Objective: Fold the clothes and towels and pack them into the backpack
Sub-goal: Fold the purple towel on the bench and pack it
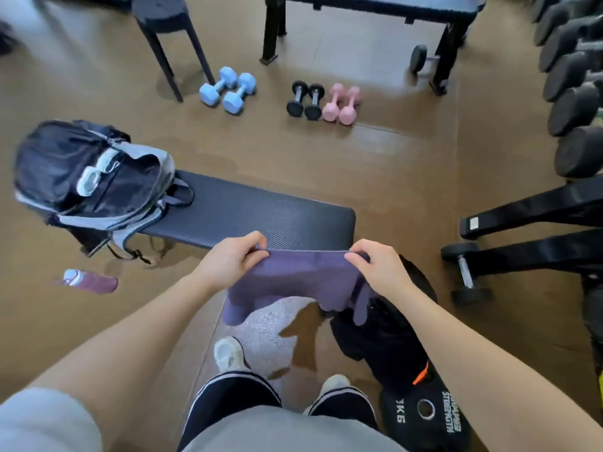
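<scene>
We pinch the top edge of the purple garment [303, 282] with left hand [230, 261] and right hand [375, 267], just in front of the bench [261, 213], starting a fold; next, lay it flat there, backpack [88, 177] open at the bench's far-left end.

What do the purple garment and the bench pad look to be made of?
Purple garment: soft matte knit fabric, probably stretchy; it drapes limply where the left hand and right hand pinch it. Bench pad: dark vinyl-like padded cover, judging by its fine ribbed texture and slight sheen.
</scene>
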{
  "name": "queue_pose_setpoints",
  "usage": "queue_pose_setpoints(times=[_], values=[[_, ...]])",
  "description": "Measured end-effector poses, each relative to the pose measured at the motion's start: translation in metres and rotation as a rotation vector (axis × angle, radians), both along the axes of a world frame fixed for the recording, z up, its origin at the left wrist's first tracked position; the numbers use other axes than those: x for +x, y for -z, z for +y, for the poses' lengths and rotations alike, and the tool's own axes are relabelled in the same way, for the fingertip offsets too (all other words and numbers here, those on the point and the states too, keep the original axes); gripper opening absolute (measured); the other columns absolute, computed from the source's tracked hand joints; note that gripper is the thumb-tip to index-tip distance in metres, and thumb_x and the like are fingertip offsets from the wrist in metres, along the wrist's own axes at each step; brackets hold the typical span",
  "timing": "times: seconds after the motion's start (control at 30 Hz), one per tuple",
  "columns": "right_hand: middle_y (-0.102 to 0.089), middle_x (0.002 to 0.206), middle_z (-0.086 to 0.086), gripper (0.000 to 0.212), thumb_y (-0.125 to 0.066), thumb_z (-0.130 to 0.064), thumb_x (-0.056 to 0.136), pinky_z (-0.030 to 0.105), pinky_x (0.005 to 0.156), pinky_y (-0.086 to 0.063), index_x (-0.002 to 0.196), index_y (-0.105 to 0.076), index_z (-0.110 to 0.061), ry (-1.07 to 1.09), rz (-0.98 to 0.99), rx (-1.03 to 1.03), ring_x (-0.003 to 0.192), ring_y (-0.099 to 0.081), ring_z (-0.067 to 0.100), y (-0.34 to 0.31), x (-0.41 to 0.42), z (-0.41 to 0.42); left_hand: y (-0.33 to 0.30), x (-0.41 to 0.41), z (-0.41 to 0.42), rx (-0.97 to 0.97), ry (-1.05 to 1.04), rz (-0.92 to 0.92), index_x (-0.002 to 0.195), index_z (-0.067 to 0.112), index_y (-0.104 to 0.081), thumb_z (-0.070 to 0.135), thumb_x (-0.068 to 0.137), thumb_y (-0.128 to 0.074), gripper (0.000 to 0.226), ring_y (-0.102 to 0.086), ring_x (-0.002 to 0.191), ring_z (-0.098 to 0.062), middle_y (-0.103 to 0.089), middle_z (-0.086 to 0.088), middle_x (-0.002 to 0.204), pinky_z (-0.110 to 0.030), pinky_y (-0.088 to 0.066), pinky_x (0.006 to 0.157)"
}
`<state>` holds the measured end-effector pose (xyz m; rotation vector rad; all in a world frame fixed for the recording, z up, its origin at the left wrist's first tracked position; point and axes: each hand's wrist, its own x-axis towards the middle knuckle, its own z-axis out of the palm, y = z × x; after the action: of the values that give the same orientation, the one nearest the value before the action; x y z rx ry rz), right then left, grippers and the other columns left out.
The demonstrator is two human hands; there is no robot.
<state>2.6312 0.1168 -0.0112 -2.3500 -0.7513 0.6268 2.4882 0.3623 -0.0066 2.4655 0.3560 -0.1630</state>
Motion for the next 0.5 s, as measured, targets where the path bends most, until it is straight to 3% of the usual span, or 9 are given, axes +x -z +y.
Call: queue_pose_setpoints(times=[0.03, 0.13, 0.37, 0.5], values=[[-0.061, 0.082, 0.0, 0.016, -0.054, -0.02, 0.092, 0.028, 0.072, -0.039, 0.086, -0.063, -0.008, -0.003, -0.006, -0.009, 0.08, -0.054, 0.017, 0.001, -0.003, 0.016, 0.0, -0.006, 0.015, 0.059, -0.023, -0.006, 0.087, 0.023, -0.05, 0.025, 0.092, -0.054, 0.007, -0.046, 0.068, -0.017, -0.056, 0.008, 0.073, -0.027, -0.034, 0.064], [-0.06, 0.078, 0.002, 0.018, -0.052, -0.021, 0.093, 0.033, 0.069, -0.039, 0.08, -0.058, -0.009, -0.022, -0.019, -0.05, 0.076, -0.053, 0.021, 0.014, -0.018, 0.061, 0.006, -0.021, 0.06, 0.235, -0.026, 0.04, 0.094, 0.014, -0.056, 0.03, 0.094, -0.049, 0.017, -0.056, 0.086, -0.025, -0.063, 0.0, 0.093, -0.031, -0.039, 0.069], [-0.061, 0.076, 0.005, 0.018, -0.056, -0.023, 0.09, 0.034, 0.07, -0.039, 0.074, -0.055, -0.017, 0.029, 0.13, -0.265, 0.079, -0.055, 0.025, 0.06, -0.062, 0.138, 0.045, -0.061, 0.153, 0.131, 0.025, 0.253, 0.095, 0.015, -0.056, 0.032, 0.093, -0.05, 0.018, -0.058, 0.092, -0.03, -0.066, -0.007, 0.095, -0.031, -0.038, 0.066], [-0.065, 0.082, 0.004, 0.023, -0.052, -0.032, 0.093, 0.031, 0.071, -0.043, 0.079, -0.062, -0.016, -0.054, 0.14, -0.397, 0.077, -0.056, 0.022, 0.071, -0.064, 0.167, 0.066, -0.069, 0.182, 0.165, 0.027, 0.319, 0.099, 0.016, -0.055, 0.034, 0.094, -0.047, 0.021, -0.056, 0.096, -0.026, -0.064, -0.004, 0.101, -0.033, -0.043, 0.072]])
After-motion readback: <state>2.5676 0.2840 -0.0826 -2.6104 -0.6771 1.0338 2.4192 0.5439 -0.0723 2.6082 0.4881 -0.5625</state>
